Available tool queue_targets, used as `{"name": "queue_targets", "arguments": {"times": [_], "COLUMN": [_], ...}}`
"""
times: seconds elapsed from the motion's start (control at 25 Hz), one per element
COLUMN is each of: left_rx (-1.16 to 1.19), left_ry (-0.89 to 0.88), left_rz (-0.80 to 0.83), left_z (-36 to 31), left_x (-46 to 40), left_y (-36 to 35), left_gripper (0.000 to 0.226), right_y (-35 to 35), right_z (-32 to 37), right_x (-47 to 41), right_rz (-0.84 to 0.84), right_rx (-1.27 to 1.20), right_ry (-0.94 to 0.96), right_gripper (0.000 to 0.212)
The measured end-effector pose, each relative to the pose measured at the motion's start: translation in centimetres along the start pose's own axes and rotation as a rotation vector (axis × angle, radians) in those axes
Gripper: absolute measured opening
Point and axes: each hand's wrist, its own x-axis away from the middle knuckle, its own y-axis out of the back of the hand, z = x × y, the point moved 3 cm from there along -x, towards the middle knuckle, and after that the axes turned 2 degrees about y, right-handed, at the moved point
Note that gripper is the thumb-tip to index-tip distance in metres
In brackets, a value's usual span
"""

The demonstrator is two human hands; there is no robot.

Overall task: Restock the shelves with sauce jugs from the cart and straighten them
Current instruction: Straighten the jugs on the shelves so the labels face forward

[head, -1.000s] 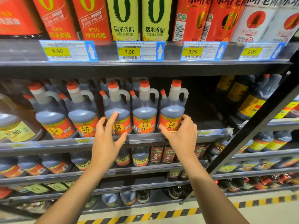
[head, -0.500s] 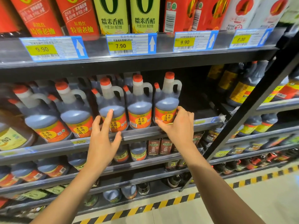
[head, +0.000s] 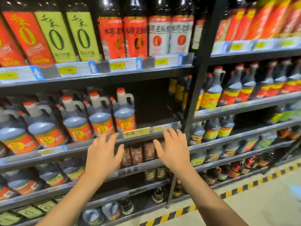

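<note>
— Where are the sauce jugs [head: 124, 116] seen?
— In a row on the middle shelf [head: 91, 145], left of centre; bare shelf is left to their right.
— And the hands?
— Nothing is held. The left hand [head: 103, 156] is raised at the shelf edge below the jugs, fingers spread. The right hand [head: 172, 150] is held beside it, fingers likewise spread, near the yellow price tag [head: 136, 132].

1. The left hand [head: 104, 154] let go of the jugs [head: 99, 118] and drew back, fingers spread.
2. The right hand [head: 172, 150] left the end jug [head: 124, 115], now open below the shelf edge [head: 136, 133].
3. The view swung right.
</note>
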Motion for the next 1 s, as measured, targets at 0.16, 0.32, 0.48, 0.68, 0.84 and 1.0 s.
{"name": "queue_targets", "arguments": {"times": [0.16,0.32,0.48,0.68,0.84,1.0], "left_rx": [-0.019,-0.02,-0.031,-0.001,0.03,0.035], "left_ry": [-0.224,-0.353,-0.46,-0.559,-0.548,-0.535], "left_rz": [0.072,0.1,0.146,0.17,0.176,0.163], "left_z": [-10.8,-20.2,-27.9,-33.5,-36.4,-38.9], "left_x": [-0.7,-0.4,0.3,-0.1,-1.6,-4.8], "left_y": [-1.4,-2.8,-4.5,-5.6,-7.0,-9.4], "left_gripper": [0.058,0.06,0.054,0.059,0.06,0.06], "right_y": [4.1,8.7,12.2,13.4,12.9,11.8], "right_z": [-7.5,-13.8,-19.0,-23.5,-26.4,-29.5], "right_x": [3.1,7.1,10.5,11.7,10.3,7.8], "right_rz": [0.041,0.029,0.041,0.045,0.067,0.072], "right_rx": [0.033,0.054,0.063,0.037,0.008,-0.01], "right_ry": [-0.097,-0.191,-0.316,-0.415,-0.443,-0.428], "right_gripper": [0.073,0.08,0.091,0.073,0.073,0.071]}}
